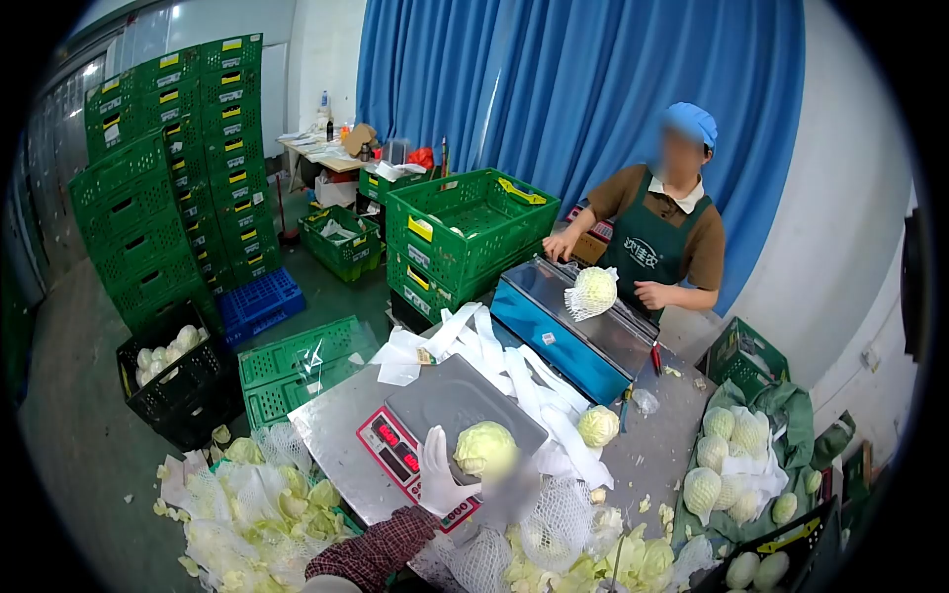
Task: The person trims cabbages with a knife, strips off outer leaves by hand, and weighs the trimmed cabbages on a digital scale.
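My left hand (441,476), in a white glove below a plaid sleeve, is raised over the front edge of a digital scale (415,395). Its fingers are stretched upward, and its thumb side is close to a trimmed pale-green cabbage (485,449) on the grey platform. Whether the glove touches the cabbage I cannot tell. A greyish smear (509,491) at the cabbage's lower right may be my right hand; its fingers cannot be made out. Red digits glow on the scale's display (392,457), partly beside my left hand.
Foam nets (556,524) and loose leaves (247,524) crowd the front. White strips (524,381) lie beyond the scale, near another cabbage (598,426). Across the metal table (647,450), a co-worker (657,227) stands behind a blue wrapping machine (554,341) bearing a netted cabbage (593,294). Green crates (465,232) are stacked behind.
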Motion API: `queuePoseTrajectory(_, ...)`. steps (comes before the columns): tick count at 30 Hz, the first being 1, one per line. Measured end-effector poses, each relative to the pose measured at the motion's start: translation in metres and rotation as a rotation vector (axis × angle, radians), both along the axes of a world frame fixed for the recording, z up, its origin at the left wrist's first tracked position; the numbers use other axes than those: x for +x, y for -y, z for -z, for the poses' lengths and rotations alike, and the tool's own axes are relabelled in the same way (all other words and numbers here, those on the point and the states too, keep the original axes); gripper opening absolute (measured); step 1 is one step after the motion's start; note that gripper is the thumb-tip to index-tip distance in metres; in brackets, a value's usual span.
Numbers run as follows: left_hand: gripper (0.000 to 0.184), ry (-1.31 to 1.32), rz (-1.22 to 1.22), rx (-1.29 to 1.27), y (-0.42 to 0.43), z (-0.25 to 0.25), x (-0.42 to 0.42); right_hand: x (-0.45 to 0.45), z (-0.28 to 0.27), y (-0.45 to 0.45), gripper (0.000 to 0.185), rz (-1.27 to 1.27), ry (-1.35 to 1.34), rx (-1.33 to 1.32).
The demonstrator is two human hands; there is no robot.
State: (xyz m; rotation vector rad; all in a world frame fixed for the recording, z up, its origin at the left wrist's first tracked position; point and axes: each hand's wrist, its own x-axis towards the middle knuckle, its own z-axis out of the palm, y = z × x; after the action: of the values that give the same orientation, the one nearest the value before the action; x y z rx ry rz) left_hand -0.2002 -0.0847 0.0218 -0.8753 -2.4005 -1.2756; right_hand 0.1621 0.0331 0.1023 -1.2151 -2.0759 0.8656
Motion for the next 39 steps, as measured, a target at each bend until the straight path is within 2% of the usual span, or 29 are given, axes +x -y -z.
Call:
queuePoseTrajectory(7, 0.128, 0.080, 0.061, 0.083, -0.002, -0.004, -0.005, 0.005, 0.004, -0.005, 0.017, 0.018, 0.082, 0.041)
queuePoseTrajectory(13, 0.127, 0.108, 0.048, 0.052, -0.002, -0.014, -0.004, 0.007, 0.009, -0.015, 0.019, 0.004, 0.112, 0.048)
queuePoseTrajectory(18, 0.130, 0.208, 0.106, 0.075, -0.006, -0.027, -0.013, 0.011, 0.007, -0.028, 0.020, 0.021, 0.109, -0.186)
queuePoseTrajectory(19, 0.132, 0.267, 0.139, 0.081, -0.008, -0.031, -0.014, 0.019, 0.019, -0.036, 0.020, 0.023, 0.113, -0.181)
queuePoseTrajectory(21, 0.136, 0.270, 0.142, 0.019, -0.013, -0.028, -0.020, 0.029, 0.046, -0.052, 0.023, -0.058, 0.195, 0.060)
queuePoseTrajectory(25, 0.135, 0.321, 0.250, -0.019, -0.028, -0.043, -0.021, 0.026, 0.036, -0.055, 0.026, -0.060, 0.112, 0.028)
queuePoseTrajectory(27, 0.131, 0.420, 0.324, 0.231, -0.043, -0.038, -0.011, 0.018, 0.008, -0.052, 0.026, -0.044, 0.155, -0.146)
queuePoseTrajectory(28, 0.127, 0.279, 0.278, 0.140, -0.052, -0.033, -0.009, 0.026, 0.023, -0.057, 0.026, -0.071, 0.180, -0.044)
queuePoseTrajectory(29, 0.127, 0.276, 0.304, 0.135, -0.060, -0.042, -0.003, 0.027, 0.019, -0.057, 0.026, -0.046, 0.174, -0.047)
queuePoseTrajectory(31, 0.124, 0.184, 0.227, 0.062, -0.076, -0.057, 0.017, 0.028, 0.010, -0.058, 0.026, -0.016, 0.078, -0.246)
queuePoseTrajectory(32, 0.122, 0.157, 0.261, 0.149, -0.088, -0.058, 0.025, 0.042, 0.038, -0.065, 0.025, -0.025, 0.098, -0.204)
queuePoseTrajectory(36, 0.118, 0.241, 0.525, 0.307, -0.157, -0.077, 0.065, 0.063, 0.055, -0.062, 0.025, 0.029, -0.034, -0.136)
queuePoseTrajectory(37, 0.113, 0.346, 0.612, 0.311, -0.181, -0.076, 0.072, 0.071, 0.071, -0.059, 0.025, 0.117, -0.037, -0.118)
queuePoseTrajectory(39, 0.104, 0.555, 0.761, 0.300, -0.233, -0.074, 0.097, 0.092, 0.111, -0.061, 0.026, 0.059, -0.070, 0.040)
